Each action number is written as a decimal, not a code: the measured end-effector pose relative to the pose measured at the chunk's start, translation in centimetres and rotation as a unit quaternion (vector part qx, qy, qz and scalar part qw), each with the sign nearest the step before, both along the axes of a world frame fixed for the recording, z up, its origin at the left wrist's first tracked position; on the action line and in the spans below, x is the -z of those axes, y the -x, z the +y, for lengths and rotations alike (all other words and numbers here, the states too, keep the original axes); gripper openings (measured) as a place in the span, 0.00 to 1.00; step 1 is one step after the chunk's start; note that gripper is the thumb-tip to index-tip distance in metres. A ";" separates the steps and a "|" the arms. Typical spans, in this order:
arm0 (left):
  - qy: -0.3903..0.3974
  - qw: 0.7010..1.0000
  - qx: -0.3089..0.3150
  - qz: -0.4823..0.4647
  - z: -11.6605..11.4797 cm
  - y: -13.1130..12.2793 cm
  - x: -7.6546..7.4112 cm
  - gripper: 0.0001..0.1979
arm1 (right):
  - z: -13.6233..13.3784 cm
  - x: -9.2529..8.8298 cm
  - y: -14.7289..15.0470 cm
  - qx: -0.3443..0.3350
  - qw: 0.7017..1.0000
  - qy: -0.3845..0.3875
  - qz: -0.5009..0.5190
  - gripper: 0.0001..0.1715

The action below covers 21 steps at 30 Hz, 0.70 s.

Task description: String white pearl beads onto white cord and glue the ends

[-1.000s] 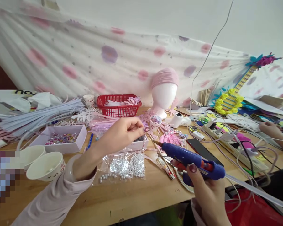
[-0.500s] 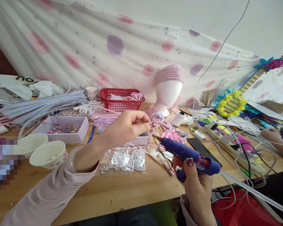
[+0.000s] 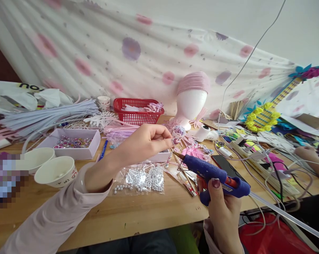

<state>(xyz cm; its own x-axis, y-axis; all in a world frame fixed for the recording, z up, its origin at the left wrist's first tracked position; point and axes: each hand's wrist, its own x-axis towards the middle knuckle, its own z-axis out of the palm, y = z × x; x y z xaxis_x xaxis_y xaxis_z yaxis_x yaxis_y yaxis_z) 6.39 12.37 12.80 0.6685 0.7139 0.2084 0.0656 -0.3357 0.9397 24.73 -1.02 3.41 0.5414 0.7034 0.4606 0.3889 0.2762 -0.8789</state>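
Note:
My left hand (image 3: pixel 146 143) hovers above the wooden table (image 3: pixel 154 211), fingers pinched together on a tiny piece too small to name. My right hand (image 3: pixel 223 208) grips a blue glue gun (image 3: pixel 214 174), whose brass nozzle points left and up at the pinched fingertips, a short gap away. Below the left hand lies a clear bag of white pearl beads (image 3: pixel 142 180). A small white box sits just behind the left hand's fingers, mostly hidden.
A lilac box of gems (image 3: pixel 73 143), two paper cups (image 3: pixel 46 165), a red basket (image 3: pixel 138 111) and a white foam head with a pink band (image 3: pixel 192 97) stand around. A phone (image 3: pixel 225 164), cables and a power strip crowd the right. Another person's hand (image 3: pixel 307 155) rests far right.
My left hand lifted and moved right toward the glue gun. The right hand raised the gun off the table and brought its nozzle close to the fingertips. The view shifted slightly.

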 end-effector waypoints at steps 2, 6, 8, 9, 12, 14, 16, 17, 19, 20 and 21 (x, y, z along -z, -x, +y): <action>-0.005 1.000 0.004 0.014 0.0 0.0 -0.1 0.08 | 0.0 -0.2 0.1 0.007 1.000 0.001 0.018 0.33; -0.009 1.000 0.010 0.027 -0.1 0.1 -0.2 0.08 | 0.0 -0.4 0.7 0.026 0.999 -0.002 0.044 0.33; -0.010 1.000 0.011 0.026 -0.1 0.1 -0.2 0.08 | 0.0 -0.6 1.1 0.026 0.998 -0.002 0.054 0.33; -0.010 1.000 0.012 0.025 -0.1 0.2 -0.1 0.08 | 0.0 -0.6 1.3 0.025 0.998 -0.001 0.060 0.33; -0.006 0.999 0.017 0.026 -0.1 0.2 0.0 0.08 | 0.0 -0.8 1.8 0.027 0.996 0.003 0.080 0.32; -0.004 0.999 0.020 0.025 0.0 0.2 0.1 0.07 | -0.1 -0.9 2.0 0.036 0.995 0.001 0.091 0.32; -0.003 1.000 0.020 0.024 0.0 0.2 0.1 0.08 | -0.1 -1.1 2.1 0.038 0.995 0.000 0.094 0.32; -0.002 1.000 0.020 0.024 0.0 0.2 0.1 0.08 | -0.2 -1.1 2.1 0.040 0.995 0.001 0.095 0.32; 0.000 1.000 0.020 0.024 0.0 0.2 0.1 0.07 | -0.2 -1.1 2.0 0.048 0.994 0.007 0.095 0.33; 0.001 1.000 0.020 0.024 0.0 0.1 0.1 0.07 | -0.2 -1.1 1.9 0.051 0.994 0.010 0.096 0.33; 0.001 1.000 0.021 0.023 0.0 0.1 0.1 0.07 | -0.2 -1.0 1.8 0.055 0.994 0.012 0.096 0.33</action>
